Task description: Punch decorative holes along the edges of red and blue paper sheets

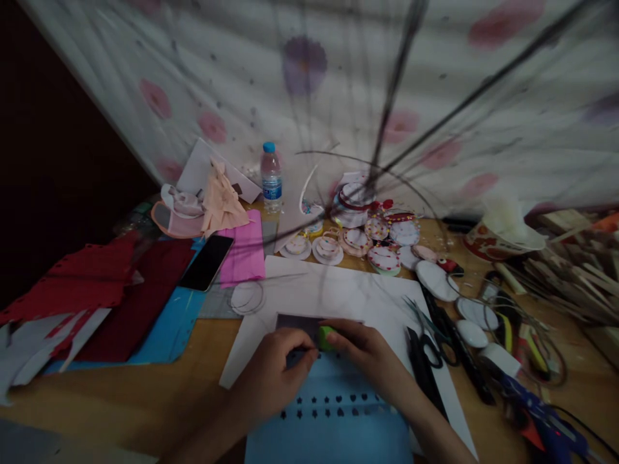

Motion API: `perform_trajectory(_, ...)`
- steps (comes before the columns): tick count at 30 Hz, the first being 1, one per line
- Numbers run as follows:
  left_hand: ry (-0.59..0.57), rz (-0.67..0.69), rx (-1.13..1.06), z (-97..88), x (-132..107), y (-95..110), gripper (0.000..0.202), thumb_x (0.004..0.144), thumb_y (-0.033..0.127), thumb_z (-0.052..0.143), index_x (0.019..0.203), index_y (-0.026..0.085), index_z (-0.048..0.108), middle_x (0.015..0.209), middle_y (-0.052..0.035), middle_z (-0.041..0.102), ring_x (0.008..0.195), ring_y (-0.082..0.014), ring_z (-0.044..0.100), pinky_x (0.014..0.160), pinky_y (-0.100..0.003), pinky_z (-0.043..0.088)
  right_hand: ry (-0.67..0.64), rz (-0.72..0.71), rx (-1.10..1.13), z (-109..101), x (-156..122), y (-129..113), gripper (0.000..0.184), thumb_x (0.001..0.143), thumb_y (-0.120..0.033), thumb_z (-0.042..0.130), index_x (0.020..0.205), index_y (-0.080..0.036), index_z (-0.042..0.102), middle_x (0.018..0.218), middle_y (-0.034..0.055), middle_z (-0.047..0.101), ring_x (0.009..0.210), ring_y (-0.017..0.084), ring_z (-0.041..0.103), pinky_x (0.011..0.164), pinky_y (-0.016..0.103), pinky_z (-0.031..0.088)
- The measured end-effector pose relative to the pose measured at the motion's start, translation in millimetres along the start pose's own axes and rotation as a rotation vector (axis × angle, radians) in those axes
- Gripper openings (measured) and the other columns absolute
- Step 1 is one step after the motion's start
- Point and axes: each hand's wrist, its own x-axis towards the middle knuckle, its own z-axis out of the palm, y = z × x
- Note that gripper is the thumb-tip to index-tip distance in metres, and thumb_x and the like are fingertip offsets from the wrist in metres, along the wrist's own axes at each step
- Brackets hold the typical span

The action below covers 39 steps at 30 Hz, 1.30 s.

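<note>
My left hand (275, 370) rests with curled fingers on a light blue paper sheet (333, 425) and pinches its top edge. Close beside it, my right hand (370, 357) presses down on a small green punch (325, 338) at that same edge. A row of small punched shapes (333, 406) runs across the blue sheet below my hands. The blue sheet lies over a dark grey sheet (294, 321) and a large white sheet (338, 290) on the wooden table (145, 393).
Scissors (425, 341) and other tools lie to the right. Several round decorated pieces (367, 241) sit behind the white sheet. A water bottle (271, 177), a black phone (207, 262), pink paper (244, 254) and red and blue sheets (120, 296) lie left. Wooden sticks (570, 277) are piled far right.
</note>
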Motion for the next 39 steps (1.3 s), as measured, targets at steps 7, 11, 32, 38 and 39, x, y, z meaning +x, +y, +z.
perform_trajectory(7, 0.011, -0.007, -0.011, 1.6, -3.6, 0.1, 0.015, 0.083, 0.019, 0.053, 0.079, 0.019, 0.067, 0.08, -0.0009, 0.069, 0.081, -0.0182, 0.063, 0.073, -0.026, 0.045, 0.015, -0.014, -0.016, 2.3, -1.9, -2.2, 0.035, 0.085, -0.045, 0.058, 0.105, -0.02, 0.071, 0.095, 0.0052, 0.074, 0.095, 0.026, 0.064, 0.082, 0.034, 0.05)
perform_trajectory(11, -0.004, -0.01, -0.025, -0.3, -1.8, 1.3, 0.015, 0.083, 0.019, 0.053, 0.078, 0.019, 0.067, 0.079, -0.0003, 0.069, 0.079, -0.0178, 0.063, 0.072, -0.025, 0.045, 0.013, -0.004, -0.024, 1.1, -3.0, -3.1, 0.033, 0.086, -0.043, 0.057, 0.106, -0.02, 0.071, 0.098, 0.0056, 0.074, 0.093, 0.025, 0.065, 0.082, 0.034, 0.049)
perform_trajectory(32, 0.0, 0.054, 0.083, -0.9, 1.0, -3.2, 0.014, 0.084, 0.016, 0.053, 0.078, 0.018, 0.065, 0.081, -0.002, 0.068, 0.082, -0.0185, 0.062, 0.074, -0.026, 0.044, -0.293, 0.017, -0.041, -19.6, -1.9, -8.9, 0.03, 0.071, -0.02, 0.071, 0.101, -0.02, 0.066, 0.095, 0.0022, 0.069, 0.089, 0.021, 0.063, 0.08, 0.033, 0.049)
perform_trajectory(38, 0.006, 0.114, 0.123, -0.3, -0.5, -5.2, 0.013, 0.085, 0.015, 0.053, 0.077, 0.018, 0.063, 0.079, -0.0013, 0.064, 0.081, -0.0178, 0.059, 0.073, -0.027, 0.043, -0.436, 0.024, -0.202, -27.7, 8.2, -28.7, 0.03, 0.065, -0.013, 0.073, 0.092, -0.021, 0.064, 0.076, -0.0042, 0.061, 0.069, 0.014, 0.056, 0.06, 0.022, 0.044)
perform_trajectory(39, 0.008, 0.117, 0.126, -0.3, -0.9, -5.3, 0.014, 0.085, 0.015, 0.052, 0.078, 0.018, 0.063, 0.08, -0.0014, 0.064, 0.081, -0.0178, 0.059, 0.073, -0.027, 0.043, -0.452, 0.022, -0.23, -27.9, 10.1, -31.8, 0.03, 0.064, -0.013, 0.074, 0.091, -0.021, 0.063, 0.073, -0.0052, 0.059, 0.066, 0.013, 0.053, 0.058, 0.021, 0.042)
